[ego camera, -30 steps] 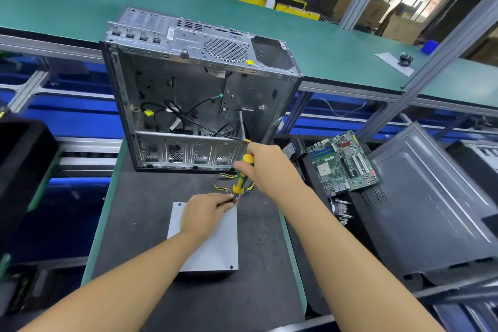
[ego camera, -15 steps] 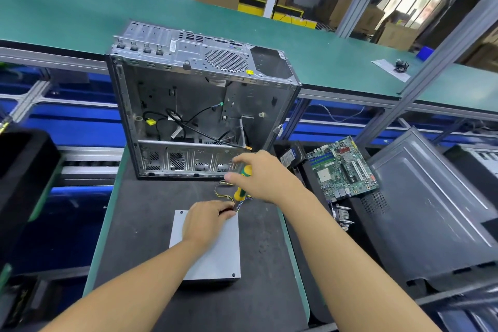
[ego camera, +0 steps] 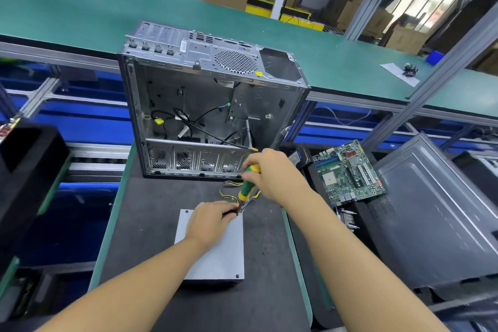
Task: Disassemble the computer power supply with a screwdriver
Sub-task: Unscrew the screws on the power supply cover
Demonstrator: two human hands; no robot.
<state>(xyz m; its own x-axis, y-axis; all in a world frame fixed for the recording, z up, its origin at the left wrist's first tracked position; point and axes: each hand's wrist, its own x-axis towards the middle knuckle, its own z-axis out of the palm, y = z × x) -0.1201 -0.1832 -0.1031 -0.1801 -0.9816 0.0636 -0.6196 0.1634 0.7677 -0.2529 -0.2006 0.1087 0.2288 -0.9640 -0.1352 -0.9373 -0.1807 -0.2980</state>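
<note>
The grey power supply [ego camera: 218, 253] lies flat on the dark mat, its yellow and black cables [ego camera: 229, 191] trailing from its far edge. My right hand [ego camera: 272, 172] grips the green and yellow handle of a screwdriver [ego camera: 246, 188], whose tip points down at the supply's far right corner. My left hand [ego camera: 210, 219] rests on the top of the supply, and its fingertips pinch the screwdriver shaft near the tip. The screw itself is hidden by my fingers.
An emptied computer case [ego camera: 213, 105] stands open just behind the supply. To the right lie a green motherboard [ego camera: 350, 170] and a dark case side panel [ego camera: 436, 210]. A black bin [ego camera: 24, 170] sits at the left. A green conveyor [ego camera: 80, 11] runs across the back.
Both hands and the screwdriver stay at the supply's far right corner. Only the head camera has shifted a little, so the scene sits slightly lower in the frame.
</note>
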